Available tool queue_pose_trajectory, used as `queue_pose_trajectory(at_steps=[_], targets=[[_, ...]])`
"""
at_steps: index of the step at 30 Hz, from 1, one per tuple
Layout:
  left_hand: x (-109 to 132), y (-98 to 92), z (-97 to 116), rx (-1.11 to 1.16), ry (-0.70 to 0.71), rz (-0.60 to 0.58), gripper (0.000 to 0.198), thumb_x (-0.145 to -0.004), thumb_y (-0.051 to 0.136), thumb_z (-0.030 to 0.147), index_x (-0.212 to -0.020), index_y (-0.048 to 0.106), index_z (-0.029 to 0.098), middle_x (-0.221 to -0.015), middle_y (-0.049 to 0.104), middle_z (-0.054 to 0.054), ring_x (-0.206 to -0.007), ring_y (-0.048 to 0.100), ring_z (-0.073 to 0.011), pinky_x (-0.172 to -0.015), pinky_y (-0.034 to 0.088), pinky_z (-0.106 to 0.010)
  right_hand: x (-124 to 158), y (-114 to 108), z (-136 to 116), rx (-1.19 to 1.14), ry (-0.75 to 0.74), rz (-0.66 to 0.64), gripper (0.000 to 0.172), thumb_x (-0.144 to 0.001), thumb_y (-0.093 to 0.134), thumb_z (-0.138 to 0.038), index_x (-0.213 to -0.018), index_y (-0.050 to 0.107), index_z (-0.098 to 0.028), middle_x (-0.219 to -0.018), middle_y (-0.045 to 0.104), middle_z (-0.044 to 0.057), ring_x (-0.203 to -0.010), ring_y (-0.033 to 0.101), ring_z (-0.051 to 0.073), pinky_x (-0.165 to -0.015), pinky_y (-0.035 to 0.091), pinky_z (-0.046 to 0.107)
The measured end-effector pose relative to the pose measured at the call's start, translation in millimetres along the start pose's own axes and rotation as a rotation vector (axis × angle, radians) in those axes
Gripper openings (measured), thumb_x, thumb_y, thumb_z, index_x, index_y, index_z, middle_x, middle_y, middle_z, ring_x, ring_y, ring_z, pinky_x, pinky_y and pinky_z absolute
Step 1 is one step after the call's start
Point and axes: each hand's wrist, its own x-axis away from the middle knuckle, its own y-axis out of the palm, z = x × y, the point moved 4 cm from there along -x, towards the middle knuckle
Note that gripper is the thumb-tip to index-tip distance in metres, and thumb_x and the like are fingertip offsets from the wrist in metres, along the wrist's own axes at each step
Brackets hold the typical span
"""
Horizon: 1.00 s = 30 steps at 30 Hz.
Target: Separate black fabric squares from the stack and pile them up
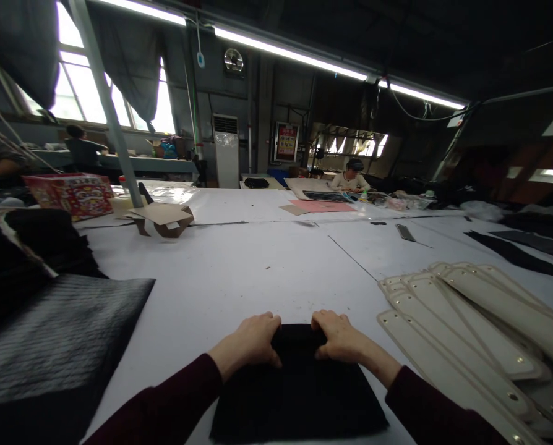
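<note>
A black piece of fabric (299,395) lies on the white table in front of me, its far edge looking folded or rolled over. My left hand (255,339) grips the far left corner, the thumb on the near side and the fingers curled over the edge. At the far right corner, my right hand (339,337) holds the fabric in the same way. Between the hands the raised black edge shows. The fingertips are partly hidden behind the cloth.
Overlapping cream panels with metal eyelets (462,346) lie at the right. Dark quilted material (67,334) and a black stack (35,253) are at the left. Farther back stand a cardboard piece (165,216), a metal post (107,99) and a person (351,179) across the table.
</note>
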Motion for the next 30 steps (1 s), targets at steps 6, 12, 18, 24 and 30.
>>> queue_pose_trajectory(at_steps=[6, 12, 18, 24, 30], targets=[[1.5, -0.7, 2.0, -0.012, 0.023, 0.016, 0.069, -0.055, 0.085, 0.046, -0.115, 0.057, 0.025, -0.118, 0.06, -0.006, -0.103, 0.061, -0.0293, -0.081, 0.05, -0.037, -4.6, 1.0, 4.1, -0.007, -0.046, -0.02, 0.047, -0.057, 0.079, -0.029, -0.096, 0.056, -0.023, -0.1, 0.056, 0.0, -0.1, 0.048, 0.023, -0.085, 0.032, 0.035], [0.9, -2.7, 4.8, -0.042, 0.007, -0.016, 0.065, -0.056, 0.085, 0.045, -0.111, 0.059, 0.024, -0.112, 0.063, -0.007, -0.1, 0.062, -0.0303, -0.079, 0.05, -0.037, 0.1, -2.1, -3.5, -0.009, -0.075, 0.016, 0.059, -0.056, 0.079, -0.027, -0.109, 0.055, -0.025, -0.11, 0.054, 0.001, -0.108, 0.045, 0.024, -0.091, 0.03, 0.037], [-0.8, -5.4, 10.8, -0.082, 0.049, -0.022, 0.061, -0.055, 0.085, 0.046, -0.107, 0.06, 0.026, -0.115, 0.062, -0.006, -0.105, 0.058, -0.0294, -0.082, 0.046, -0.036, -0.7, 3.7, -4.6, -0.012, -0.066, -0.031, 0.049, -0.054, 0.081, -0.03, -0.098, 0.06, -0.024, -0.107, 0.054, 0.001, -0.105, 0.047, 0.024, -0.089, 0.032, 0.036], [0.1, -9.6, 8.9, -0.167, 0.06, -0.008, 0.054, -0.058, 0.081, 0.056, -0.098, 0.066, 0.023, -0.102, 0.068, -0.008, -0.104, 0.057, -0.0317, -0.093, 0.038, -0.045, -1.8, -5.6, -7.3, -0.009, -0.006, -0.069, 0.034, -0.058, 0.077, -0.03, -0.085, 0.059, -0.022, -0.093, 0.057, 0.001, -0.09, 0.051, 0.022, -0.076, 0.036, 0.032], [-4.9, -8.9, -5.8, -0.092, 0.022, -0.004, 0.058, -0.058, 0.078, 0.06, -0.101, 0.068, 0.023, -0.115, 0.062, -0.009, -0.105, 0.057, -0.0307, -0.086, 0.045, -0.039, -14.6, -11.5, -12.6, 0.0, -0.009, -0.062, 0.03, -0.057, 0.077, -0.026, -0.078, 0.056, -0.021, -0.094, 0.056, 0.001, -0.089, 0.052, 0.021, -0.076, 0.035, 0.031]])
